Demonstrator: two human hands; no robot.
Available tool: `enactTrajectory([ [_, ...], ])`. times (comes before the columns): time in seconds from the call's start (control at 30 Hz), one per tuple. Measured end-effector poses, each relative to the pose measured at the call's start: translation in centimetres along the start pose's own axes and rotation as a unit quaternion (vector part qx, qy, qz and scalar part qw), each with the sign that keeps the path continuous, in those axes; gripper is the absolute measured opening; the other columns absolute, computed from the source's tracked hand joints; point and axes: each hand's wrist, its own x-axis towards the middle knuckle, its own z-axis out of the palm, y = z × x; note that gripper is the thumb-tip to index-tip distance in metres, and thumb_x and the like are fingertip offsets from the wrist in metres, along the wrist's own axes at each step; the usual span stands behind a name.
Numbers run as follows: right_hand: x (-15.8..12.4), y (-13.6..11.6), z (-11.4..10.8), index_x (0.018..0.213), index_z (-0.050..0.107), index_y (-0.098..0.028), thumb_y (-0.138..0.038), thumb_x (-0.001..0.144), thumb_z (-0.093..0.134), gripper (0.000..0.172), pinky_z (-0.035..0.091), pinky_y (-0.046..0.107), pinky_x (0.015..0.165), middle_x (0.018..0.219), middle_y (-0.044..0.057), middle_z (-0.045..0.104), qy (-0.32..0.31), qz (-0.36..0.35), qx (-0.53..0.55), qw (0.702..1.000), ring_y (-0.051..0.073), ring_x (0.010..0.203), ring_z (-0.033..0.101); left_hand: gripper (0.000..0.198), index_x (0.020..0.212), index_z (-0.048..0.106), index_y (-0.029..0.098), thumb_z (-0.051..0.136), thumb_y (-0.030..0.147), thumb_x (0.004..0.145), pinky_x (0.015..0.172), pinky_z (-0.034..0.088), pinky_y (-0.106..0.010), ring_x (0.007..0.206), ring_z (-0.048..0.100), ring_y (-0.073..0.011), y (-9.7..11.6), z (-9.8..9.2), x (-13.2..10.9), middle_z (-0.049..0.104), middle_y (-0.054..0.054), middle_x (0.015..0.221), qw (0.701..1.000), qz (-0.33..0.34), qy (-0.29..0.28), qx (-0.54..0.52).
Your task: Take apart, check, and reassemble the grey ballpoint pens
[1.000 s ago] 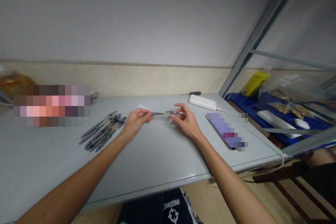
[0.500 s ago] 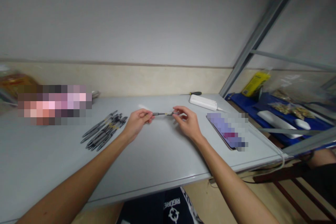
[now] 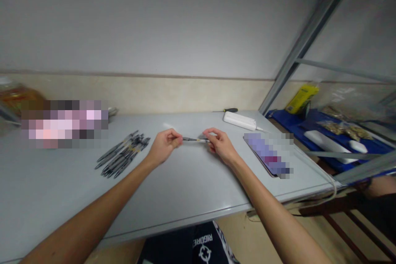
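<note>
**A:** What lies furthest left?

**B:** A loose heap of slim dark grey plastic pens (image 3: 123, 154) on the pale grey table (image 3: 185, 189). It is near the left hand but not touching it.

**A:** And the left hand itself?

**B:** The left hand (image 3: 163, 146) is curled almost closed. Its thumb and forefinger pinch the dark end of a single thin grey pen with a yellowish middle (image 3: 194, 139). That pen is held level just above the table, bridging the gap between the two hands.

**A:** The right hand?

**B:** The right hand (image 3: 221, 145) has its fingertips bunched tight on the pen's other end. I cannot tell what that end looks like under the fingers.

**A:** Which step is this, then?

**B:** I'd judge that the two ends of the pen are being worked against each other. I can't tell whether they are being joined or parted.

**A:** What does a further move call for?

**B:** Both pinches need to stay firm and the two ends kept in line, because such small parts slip easily.

**A:** Anything further right?

**B:** A white oblong plastic case (image 3: 239, 120) with a black-handled screwdriver (image 3: 229, 110) behind it, both well apart from the hands.
</note>
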Motion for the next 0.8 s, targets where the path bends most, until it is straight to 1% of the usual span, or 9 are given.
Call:
enactTrajectory([
  [0.1, 0.0, -0.2, 0.0, 0.082, 0.054, -0.019, -0.038, 0.067, 0.065, 0.026, 0.020, 0.017, 0.035, 0.040, -0.014, 0.023, 0.023, 0.019, 0.066, 0.997, 0.004, 0.035, 0.018, 0.025, 0.068, 0.057, 0.015, 0.071, 0.035, 0.062, 0.057, 0.039, -0.023, 0.060, 0.054, -0.0115, 0.3, 0.4, -0.2, 0.062, -0.001, 0.065, 0.999, 0.024, -0.005, 0.021],
  [0.17, -0.1, -0.5, 0.1, 0.085, 0.056, -0.018, -0.041, 0.070, 0.063, 0.028, 0.024, 0.017, 0.035, 0.040, -0.012, 0.030, 0.044, 0.001, 0.062, 0.997, 0.005, 0.035, 0.023, 0.026, 0.068, 0.055, 0.015, 0.070, 0.036, 0.064, 0.056, 0.038, -0.023, 0.058, 0.053, -0.0106, 0.4, 0.6, -0.2, 0.061, 0.000, 0.064, 0.999, 0.025, -0.005, 0.020],
  [0.23, -0.2, -0.7, 0.1, 0.090, 0.058, -0.017, -0.043, 0.072, 0.062, 0.031, 0.030, 0.019, 0.037, 0.043, -0.009, 0.041, 0.049, -0.034, 0.018, 0.998, 0.006, 0.037, 0.033, 0.026, 0.068, 0.054, 0.015, 0.068, 0.038, 0.067, 0.054, 0.036, -0.023, 0.054, 0.050, -0.0095, 0.2, 0.6, -0.2, 0.059, 0.001, 0.061, 1.000, 0.008, -0.002, 0.010],
  [0.3, -0.3, -0.8, 0.2, 0.090, 0.060, -0.016, -0.040, 0.070, 0.064, 0.032, 0.037, 0.021, 0.043, 0.050, -0.005, 0.050, 0.038, -0.073, -0.045, 0.996, 0.008, 0.042, 0.042, 0.027, 0.074, 0.057, 0.015, 0.066, 0.039, 0.069, 0.053, 0.035, -0.023, 0.052, 0.047, -0.0089, 0.0, 0.4, 0.0, 0.057, 0.001, 0.058, 1.000, -0.017, -0.003, -0.008],
  [0.4, -0.4, -0.5, 0.2, 0.085, 0.063, -0.015, -0.036, 0.070, 0.065, 0.026, 0.041, 0.022, 0.050, 0.055, -0.002, 0.056, 0.036, -0.110, -0.127, 0.985, 0.010, 0.049, 0.048, 0.031, 0.087, 0.062, 0.013, 0.064, 0.040, 0.072, 0.055, 0.036, -0.023, 0.054, 0.047, -0.0092, -0.3, -0.1, 0.2, 0.057, 0.001, 0.061, 0.998, -0.040, -0.030, -0.030],
  [0.43, -0.4, -0.4, 0.2, 0.084, 0.063, -0.015, -0.036, 0.071, 0.064, 0.025, 0.041, 0.023, 0.051, 0.055, -0.001, 0.057, 0.041, -0.117, -0.148, 0.981, 0.010, 0.049, 0.048, 0.032, 0.088, 0.063, 0.012, 0.063, 0.041, 0.072, 0.055, 0.036, -0.024, 0.054, 0.047, -0.0092, -0.3, -0.2, 0.3, 0.056, 0.001, 0.061, 0.998, -0.040, -0.044, -0.027],
  [0.53, -0.4, -0.1, 0.0, 0.081, 0.065, -0.015, -0.039, 0.074, 0.062, 0.025, 0.038, 0.023, 0.050, 0.056, 0.000, 0.058, 0.045, -0.127, -0.196, 0.971, 0.011, 0.049, 0.048, 0.032, 0.082, 0.065, 0.011, 0.062, 0.041, 0.072, 0.054, 0.035, -0.024, 0.054, 0.046, -0.0093, -0.2, -0.5, 0.2, 0.055, 0.001, 0.059, 0.996, -0.031, -0.077, 0.005],
  [0.67, -0.7, -0.3, 0.0, 0.077, 0.066, -0.014, -0.040, 0.077, 0.059, 0.027, 0.031, 0.021, 0.047, 0.051, -0.002, 0.051, 0.048, -0.156, -0.273, 0.948, 0.009, 0.046, 0.041, 0.030, 0.081, 0.065, 0.011, 0.062, 0.040, 0.072, 0.052, 0.034, -0.023, 0.052, 0.045, -0.0091, -0.1, -0.6, 0.2, 0.053, 0.002, 0.057, 0.997, -0.020, -0.075, 0.030],
  [0.8, -0.9, -0.7, 0.1, 0.074, 0.067, -0.014, -0.037, 0.080, 0.056, 0.026, 0.028, 0.021, 0.048, 0.048, -0.004, 0.044, 0.025, -0.177, -0.343, 0.922, 0.008, 0.046, 0.035, 0.027, 0.080, 0.065, 0.012, 0.059, 0.037, 0.073, 0.051, 0.035, -0.023, 0.051, 0.045, -0.0096, -0.4, -0.7, 0.3, 0.054, 0.001, 0.056, 0.995, -0.009, -0.073, 0.062],
])
